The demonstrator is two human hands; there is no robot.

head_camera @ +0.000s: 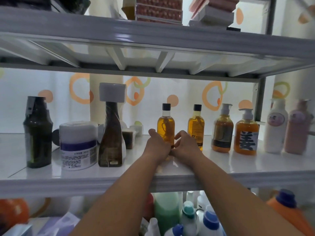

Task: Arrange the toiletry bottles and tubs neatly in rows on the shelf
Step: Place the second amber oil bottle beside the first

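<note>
- The white shelf point(238, 165) in front of you runs across the whole view, and everything you are arranging stands on it.
- Above it, the upper shelf point(153, 36) carries stacked boxes. Below it, a crowd of capped bottles point(210, 220) fills the lower level.
- At the far left of your shelf, the dark green bottle point(38, 133) stands upright near the front edge.
- Just to its right sits the white tub point(78, 145) with a purple band, and beside that stands the brown bottle point(110, 133) with a square white cap.
- At the right end, the white bottle point(276, 128) and the pink bottle point(297, 132) stand side by side. Both are blurred.
- Left of those, the orange pump bottle point(246, 136) with a big printed label stands next to the amber pump bottle point(222, 132).
- Further left, the second amber bottle point(196, 123) with a black cap stands upright, partly hidden behind your right hand.
- The black-capped amber bottle point(166, 126) stands upright mid-shelf, with a wide gap between it and the brown bottle.
- Your left hand point(157, 145) has its fingers curled round the left side of that bottle's lower part.
- Your right hand point(187, 144) clasps the right side of that bottle, so both hands hold it near the base.
- A few small jars point(131, 135) sit behind the brown bottle, too dim to tell apart.
</note>
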